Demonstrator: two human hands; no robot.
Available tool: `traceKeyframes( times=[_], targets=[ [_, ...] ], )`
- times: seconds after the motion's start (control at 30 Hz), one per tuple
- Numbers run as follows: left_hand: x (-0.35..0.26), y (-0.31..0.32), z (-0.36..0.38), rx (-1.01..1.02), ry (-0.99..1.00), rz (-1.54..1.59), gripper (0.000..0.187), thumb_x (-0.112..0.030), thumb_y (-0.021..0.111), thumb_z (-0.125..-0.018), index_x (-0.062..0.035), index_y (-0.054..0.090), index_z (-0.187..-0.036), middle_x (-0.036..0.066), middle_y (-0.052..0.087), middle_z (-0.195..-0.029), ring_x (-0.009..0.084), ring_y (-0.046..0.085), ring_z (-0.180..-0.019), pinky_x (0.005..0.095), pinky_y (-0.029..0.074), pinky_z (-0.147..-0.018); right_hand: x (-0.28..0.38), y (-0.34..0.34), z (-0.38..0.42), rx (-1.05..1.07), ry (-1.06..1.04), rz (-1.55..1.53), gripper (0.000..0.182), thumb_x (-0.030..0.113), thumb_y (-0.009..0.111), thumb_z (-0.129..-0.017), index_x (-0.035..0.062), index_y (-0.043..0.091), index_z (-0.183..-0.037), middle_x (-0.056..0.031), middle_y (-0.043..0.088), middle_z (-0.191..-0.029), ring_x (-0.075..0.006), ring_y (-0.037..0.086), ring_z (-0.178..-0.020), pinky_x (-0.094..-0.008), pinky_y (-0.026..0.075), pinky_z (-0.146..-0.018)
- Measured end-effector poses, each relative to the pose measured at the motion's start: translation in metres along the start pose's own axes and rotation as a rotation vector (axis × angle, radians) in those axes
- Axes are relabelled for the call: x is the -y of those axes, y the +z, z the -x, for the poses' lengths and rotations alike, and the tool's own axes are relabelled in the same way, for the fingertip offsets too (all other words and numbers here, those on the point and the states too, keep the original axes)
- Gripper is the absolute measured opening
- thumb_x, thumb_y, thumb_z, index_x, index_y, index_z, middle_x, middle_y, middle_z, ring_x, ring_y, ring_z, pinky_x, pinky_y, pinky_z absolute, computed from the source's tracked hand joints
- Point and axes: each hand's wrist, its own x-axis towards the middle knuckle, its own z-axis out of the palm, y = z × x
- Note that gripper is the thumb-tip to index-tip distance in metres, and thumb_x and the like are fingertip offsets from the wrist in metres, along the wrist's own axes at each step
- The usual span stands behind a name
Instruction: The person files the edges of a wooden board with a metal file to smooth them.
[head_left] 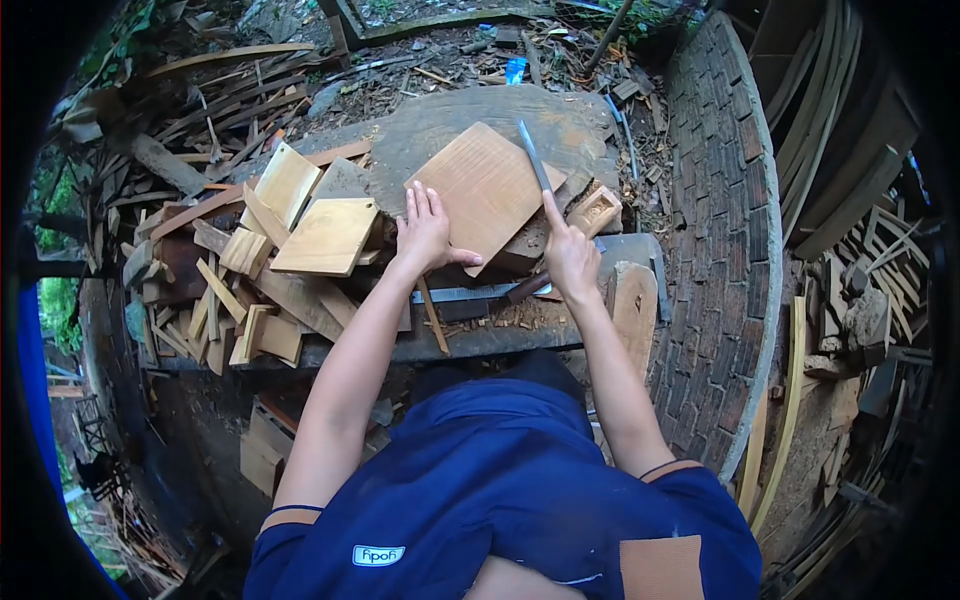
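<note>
A square, flat wooden board [480, 188] lies tilted on a thick weathered wood block [425, 115]. Flat on the board's left corner rests my left hand [426, 235], its fingers stretched out and thumb along the lower edge. My right hand [572, 262] is closed around a knife [534, 155] with a long narrow blade, the index finger laid along it. The blade points away from me, at the board's right edge; whether it touches cannot be made out. A dark brown handle [527, 288] shows just left of my right palm.
Two pale cut boards [328, 236] and a heap of wood offcuts [225, 300] are on the left. A metal strip [465, 294] and a thin stick [432, 315] lie near the front edge. A hollowed block [596, 210] stands right, before a brick wall [715, 230].
</note>
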Motion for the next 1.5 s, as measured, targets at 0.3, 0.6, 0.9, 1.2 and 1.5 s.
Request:
traceKeyframes(
  times=[0.3, 0.6, 0.9, 1.2, 1.5],
  targets=[
    [0.001, 0.007, -0.004, -0.043, 0.029, -0.029, 0.15, -0.073, 0.079, -0.043, 0.0123, 0.009, -0.145, 0.035, 0.003, -0.152, 0.0441, 0.004, -0.144, 0.0556, 0.025, -0.111, -0.011, 0.017, -0.042, -0.124, 0.002, -0.017, 0.059, 0.012, 0.044, -0.089, 0.038, 0.039, -0.143, -0.0231, 0.065, -0.076, -0.0422, 0.066, -0.072, -0.0539, 0.052, -0.065],
    [0.004, 0.008, -0.003, -0.041, 0.028, -0.027, 0.149, -0.074, 0.078, -0.044, 0.012, 0.01, -0.145, 0.034, 0.003, -0.152, 0.043, 0.005, -0.144, 0.0589, 0.027, -0.109, -0.017, 0.01, -0.036, -0.09, -0.02, 0.004, 0.058, 0.015, 0.044, -0.091, 0.04, 0.037, -0.143, -0.0234, 0.065, -0.075, -0.0419, 0.066, -0.071, -0.0527, 0.052, -0.065],
    [0.002, 0.001, -0.002, -0.007, 0.029, -0.029, 0.152, -0.07, 0.081, -0.042, 0.0088, 0.006, -0.147, 0.029, 0.0, -0.155, 0.0378, 0.001, -0.146, 0.0609, 0.022, -0.111, -0.018, 0.003, -0.018, -0.05, 0.017, 0.015, 0.061, 0.015, 0.047, -0.089, 0.0392, 0.036, -0.144, -0.0205, 0.065, -0.074, -0.0403, 0.066, -0.071, -0.0526, 0.053, -0.066],
    [0.002, 0.0, -0.002, 0.01, 0.018, 0.006, 0.151, -0.068, 0.084, -0.041, 0.0091, 0.006, -0.146, 0.029, 0.0, -0.155, 0.0393, 0.002, -0.146, 0.062, 0.022, -0.11, -0.018, 0.002, -0.014, -0.092, -0.003, -0.085, 0.056, 0.014, 0.042, -0.094, 0.0392, 0.037, -0.144, -0.0222, 0.067, -0.083, -0.038, 0.066, -0.072, -0.0503, 0.051, -0.064],
    [0.005, 0.005, 0.0, -0.055, 0.044, 0.003, 0.152, -0.07, 0.082, -0.041, 0.0092, 0.007, -0.146, 0.03, 0.0, -0.154, 0.0398, 0.003, -0.145, 0.0611, 0.025, -0.109, 0.002, 0.011, -0.015, -0.05, -0.182, -0.002, 0.06, 0.012, 0.045, -0.09, 0.0339, 0.035, -0.145, -0.0214, 0.064, -0.074, -0.0397, 0.066, -0.066, -0.0516, 0.053, -0.058]
  ],
)
